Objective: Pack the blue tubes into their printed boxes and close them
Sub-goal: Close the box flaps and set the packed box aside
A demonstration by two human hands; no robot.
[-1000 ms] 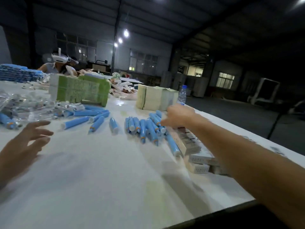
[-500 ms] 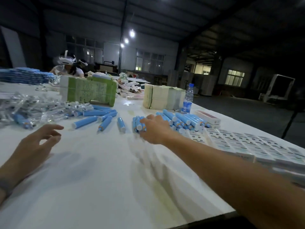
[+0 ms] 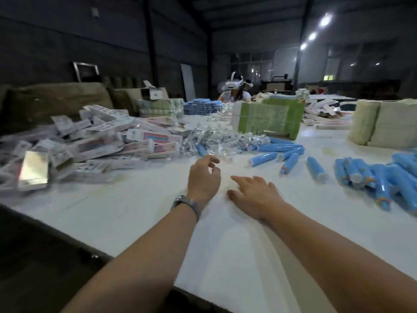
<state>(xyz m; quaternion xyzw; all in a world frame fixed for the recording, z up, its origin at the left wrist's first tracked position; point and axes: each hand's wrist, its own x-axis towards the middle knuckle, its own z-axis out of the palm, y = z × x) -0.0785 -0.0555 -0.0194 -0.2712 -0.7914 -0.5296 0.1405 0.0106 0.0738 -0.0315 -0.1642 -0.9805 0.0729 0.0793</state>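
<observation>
Head view looks down my two bare forearms onto a white bench [image 3: 225, 256]. My left hand [image 3: 203, 178] hovers near the middle of it, fingers loosely curled and holding nothing, with a watch [image 3: 186, 204] strapped at the wrist. My right hand [image 3: 255, 196] lies just beside it, palm down on the bench, fingers straight and a little spread, also holding nothing. The two hands are close but not touching.

Blue tubes are all out of my grip. A tight cluster of tubes [image 3: 379, 177] lies at the right edge of the bench, well apart from my right hand. A few loose tubes [image 3: 291, 162] are scattered beyond both hands, farther back, each lying on its side. Behind them sits a heap of clear plastic wrappers [image 3: 223, 138] with a tube or two mixed in.

Printed boxes [image 3: 106, 141] are piled in a messy mound on the left part of the bench, some flat, some tilted; one shiny carton [image 3: 33, 170] lies at the near left. Whether any of them is closed I cannot tell, since that side is blurred.

A green bundle [image 3: 269, 118] stands farther back, with a pale stack [image 3: 383, 123] to its right. At the far end of the bench another person [image 3: 234, 91] sits wearing a headset.
</observation>
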